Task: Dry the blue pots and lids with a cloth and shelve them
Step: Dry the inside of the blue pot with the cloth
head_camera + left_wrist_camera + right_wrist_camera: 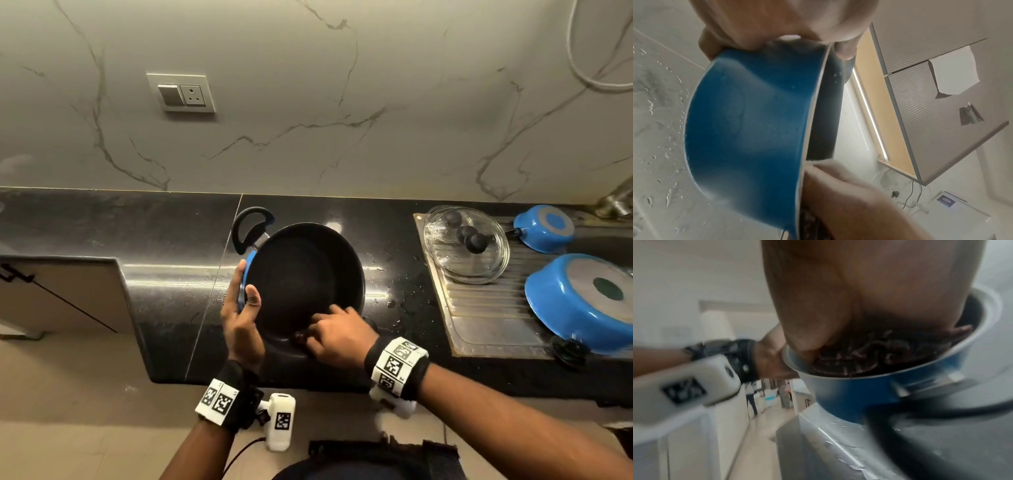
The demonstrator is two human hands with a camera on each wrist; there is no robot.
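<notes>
— Looking at that pot [301,274], where does the trouble lie?

— It is tipped on its edge over the counter [164,274], dark inside facing up at the head camera. The left hand [239,308] holds it by the rim alone: thumb hooked inside, fingers curled round the blue wall. The left wrist view shows nothing else bearing it on that side.

— And the right hand [337,337]?

— Down inside the pot at the near edge, fingers bent, pressing a dark cloth [879,353] against the inside wall. The right wrist view shows the cloth bunched under the palm. Whether the fingers clench it or only push it, I cannot tell.

— So a slip?

— That is my guess. Water drops lie on the counter beside the pot, so rim and wall may be wet too. A hard push from the cloth side could twist the pot out of the left hand's pinch, and it would knock against the stone.

— Anything nearby to hit?

— The glass lids [466,245] are stacked on the drainboard [486,308], well apart to the right, with two more blue pots [582,301] upside down beyond them. These are safe for now. The loop handle [250,228] points away, unheld; gripping it would steady things.

— What else?

— A bunched cloth may miss the far wall, leaving it damp for the shelf.
</notes>
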